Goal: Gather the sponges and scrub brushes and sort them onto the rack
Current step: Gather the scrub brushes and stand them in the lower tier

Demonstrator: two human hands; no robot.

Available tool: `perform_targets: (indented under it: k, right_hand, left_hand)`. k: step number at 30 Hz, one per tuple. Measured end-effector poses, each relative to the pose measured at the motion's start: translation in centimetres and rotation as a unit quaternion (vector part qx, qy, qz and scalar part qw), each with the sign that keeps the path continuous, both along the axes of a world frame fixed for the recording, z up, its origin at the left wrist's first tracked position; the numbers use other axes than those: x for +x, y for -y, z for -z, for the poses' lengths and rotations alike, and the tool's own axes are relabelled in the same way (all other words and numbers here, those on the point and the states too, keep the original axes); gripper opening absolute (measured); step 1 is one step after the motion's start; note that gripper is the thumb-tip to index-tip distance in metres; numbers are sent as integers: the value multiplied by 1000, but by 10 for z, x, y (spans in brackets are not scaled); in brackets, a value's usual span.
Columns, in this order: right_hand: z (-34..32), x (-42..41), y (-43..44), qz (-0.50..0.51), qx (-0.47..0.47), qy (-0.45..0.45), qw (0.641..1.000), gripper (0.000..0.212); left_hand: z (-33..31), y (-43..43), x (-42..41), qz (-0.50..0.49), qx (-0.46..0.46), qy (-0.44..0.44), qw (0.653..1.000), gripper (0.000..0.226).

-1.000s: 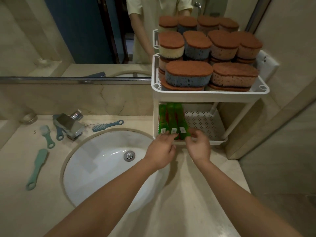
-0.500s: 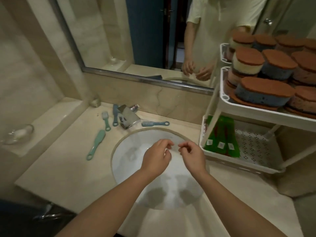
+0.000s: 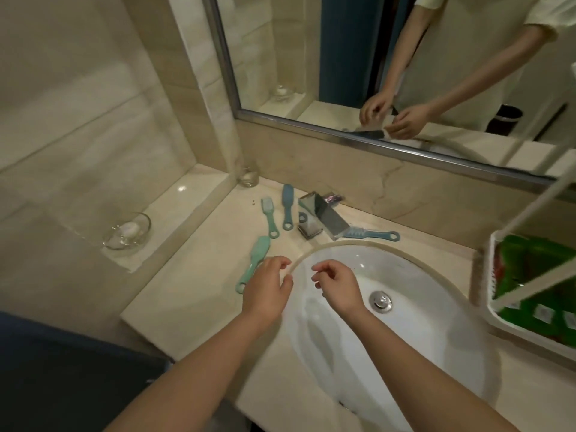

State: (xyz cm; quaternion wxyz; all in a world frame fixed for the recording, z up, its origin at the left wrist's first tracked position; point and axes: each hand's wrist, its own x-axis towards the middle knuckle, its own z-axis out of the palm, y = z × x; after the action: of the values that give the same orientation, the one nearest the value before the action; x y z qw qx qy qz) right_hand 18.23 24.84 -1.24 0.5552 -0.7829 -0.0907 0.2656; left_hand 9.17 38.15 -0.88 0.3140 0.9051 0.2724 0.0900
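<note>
Head view of a bathroom desk [image 3: 193, 294] with an inset oval sink [image 3: 414, 310]. Both hands are held side by side, empty. The left hand [image 3: 265, 291] hovers over the sink's left rim with its fingers [image 3: 282, 263] loosely curled and apart, gripping nothing. The right hand [image 3: 338, 286] hovers over the basin, its fingers [image 3: 321, 269] likewise loosely curled and apart, closed on nothing.

Just left of the left-hand fingers lies a light green scrub brush [image 3: 254, 266], flat on the desk, head away from the person and ringed handle end toward them; the hand partly overlaps its handle in this view, and contact cannot be judged. Beyond the fingers, nearer the wall, lie a second green brush [image 3: 268, 218] with pale bristles up and a blue brush [image 3: 287, 210], side by side but apart. A third, blue brush [image 3: 371, 234] lies beyond the right-hand fingers, along the sink's far rim, touching or just beside the chrome faucet [image 3: 321, 218].

Well to the right of the right-hand fingers stands the white rack [image 3: 530, 333], its lower tray holding green packaged items [image 3: 536, 275]; their exact kind cannot be told. Well left of the left-hand fingers, on a raised ledge, sits a glass dish [image 3: 127, 232]; a small glass cup [image 3: 248, 176] stands in the corner below the mirror [image 3: 343, 57].
</note>
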Motion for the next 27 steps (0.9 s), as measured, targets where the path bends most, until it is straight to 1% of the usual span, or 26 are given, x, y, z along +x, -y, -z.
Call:
perform_targets:
  k: [5, 9, 13, 16, 18, 21, 23, 24, 26, 27]
  right_hand:
    - [13, 4, -62, 11, 6, -42, 999, 22]
    - [25, 9, -101, 39, 12, -76, 996, 17]
    - [35, 14, -130, 67, 0, -88, 994, 20]
    - [39, 17, -145, 103, -9, -106, 989, 28]
    - [38, 20, -151, 116, 2, -139, 983, 28]
    - [32, 25, -162, 120, 59, -192, 972, 29]
    - [30, 30, -172, 124, 57, -170, 976, 29]
    - [30, 33, -177, 121, 29, -131, 984, 28]
    - [32, 42, -188, 95, -60, -21, 993, 26]
    - [33, 47, -193, 74, -114, 33, 990, 26]
  left_hand:
    - [16, -58, 8, -19, 19, -42, 999, 35]
    - [30, -88, 17, -5, 29, -61, 998, 44]
    - [45, -105, 25, 22, 78, -90, 993, 59]
    - [54, -114, 31, 28, 82, -121, 989, 69]
    - [58, -118, 35, 25, 95, -132, 986, 65]
    - [61, -126, 40, 19, 111, -122, 986, 50]
    - [65, -135, 41, -2, 69, -90, 993, 44]
    - [67, -140, 41, -16, 30, -69, 997, 41]
    - [71, -150, 42, -42, -76, -38, 996, 33]
    - [73, -155, 44, -50, -131, -29, 990, 27]
